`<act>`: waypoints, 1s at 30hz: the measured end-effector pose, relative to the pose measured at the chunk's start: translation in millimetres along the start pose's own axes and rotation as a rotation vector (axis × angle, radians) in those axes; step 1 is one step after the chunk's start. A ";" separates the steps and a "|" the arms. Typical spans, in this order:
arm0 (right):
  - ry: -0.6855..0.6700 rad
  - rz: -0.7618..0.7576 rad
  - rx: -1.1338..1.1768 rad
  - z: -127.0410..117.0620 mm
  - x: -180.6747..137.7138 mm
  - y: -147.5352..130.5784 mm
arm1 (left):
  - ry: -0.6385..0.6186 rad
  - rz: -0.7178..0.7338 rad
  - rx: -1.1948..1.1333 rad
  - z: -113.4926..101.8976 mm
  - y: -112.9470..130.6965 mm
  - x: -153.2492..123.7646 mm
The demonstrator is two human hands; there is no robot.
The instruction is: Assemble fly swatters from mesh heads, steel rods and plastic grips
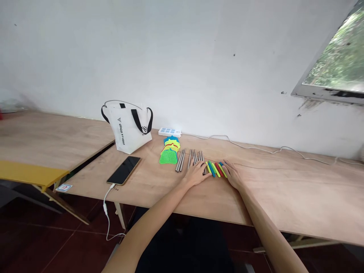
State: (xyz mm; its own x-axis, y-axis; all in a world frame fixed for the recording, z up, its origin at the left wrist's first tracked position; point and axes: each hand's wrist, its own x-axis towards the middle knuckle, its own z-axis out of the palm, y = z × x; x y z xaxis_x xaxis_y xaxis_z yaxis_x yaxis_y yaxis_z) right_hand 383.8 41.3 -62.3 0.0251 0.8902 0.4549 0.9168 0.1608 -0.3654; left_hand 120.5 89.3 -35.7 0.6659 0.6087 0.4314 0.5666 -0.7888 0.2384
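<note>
My left hand (195, 173) lies flat on the wooden table (284, 197), fingers stretched over several thin metal rods (196, 156). My right hand (232, 173) rests flat just right of a row of coloured handles (215, 169) in yellow, blue, green and red, its fingertips touching them. More metal rods (180, 159) lie left of my left hand. A stack of bright plastic mesh heads (169, 151), green on top with yellow and blue behind, sits further left. Neither hand holds anything.
A white tote bag (128, 129) with black straps stands at the back left. A phone (124, 170) on a white cable lies near the table's left end. A white power strip (170, 132) and its cord run along the wall. A second table (42, 140) adjoins on the left.
</note>
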 end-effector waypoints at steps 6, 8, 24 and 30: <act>0.049 -0.103 -0.065 -3.9 0.1 -25.8 | 0.007 0.007 0.016 4.3 -3.4 1.8; -0.003 -0.182 -0.091 -3.6 0.4 -37.2 | 0.004 0.001 0.025 4.2 -3.8 2.1; -0.095 -0.387 -0.115 -21.0 -8.1 -69.8 | 0.024 0.024 0.002 -7.8 3.3 -2.7; -0.060 -0.342 -0.165 -13.8 -6.3 -75.8 | 0.026 0.021 0.010 -9.8 3.6 -2.3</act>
State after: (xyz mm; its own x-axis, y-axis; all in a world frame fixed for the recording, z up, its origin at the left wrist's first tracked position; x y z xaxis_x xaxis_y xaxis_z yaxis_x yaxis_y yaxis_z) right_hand 319.7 17.6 -26.3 -0.3118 0.8211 0.4781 0.9204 0.3859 -0.0626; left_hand 116.3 84.2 -27.3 0.6652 0.5891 0.4587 0.5571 -0.8007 0.2204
